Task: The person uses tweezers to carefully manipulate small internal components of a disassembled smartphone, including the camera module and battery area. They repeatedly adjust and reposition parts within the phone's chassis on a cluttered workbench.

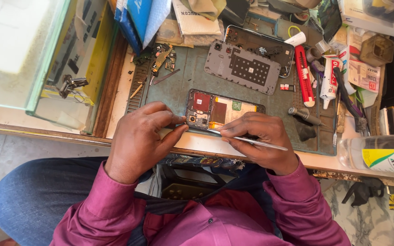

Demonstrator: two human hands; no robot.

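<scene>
Head view: opened phone [224,111] lies mid-frame on the desk [192,141] mat, long axis left-right, camera end left. Left hand [140,136] pinches that end; right hand [258,139] pinches thin tweezers [251,141], tip pointing left at the phone's lower edge.

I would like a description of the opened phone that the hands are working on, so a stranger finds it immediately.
Look at the dark green work mat on the cluttered bench. At its near edge lies the opened phone with exposed red and copper-coloured parts, between the left hand and the right hand, which holds thin metal tweezers. Unlike the grey perforated inner cover behind it, its circuitry shows.
</scene>
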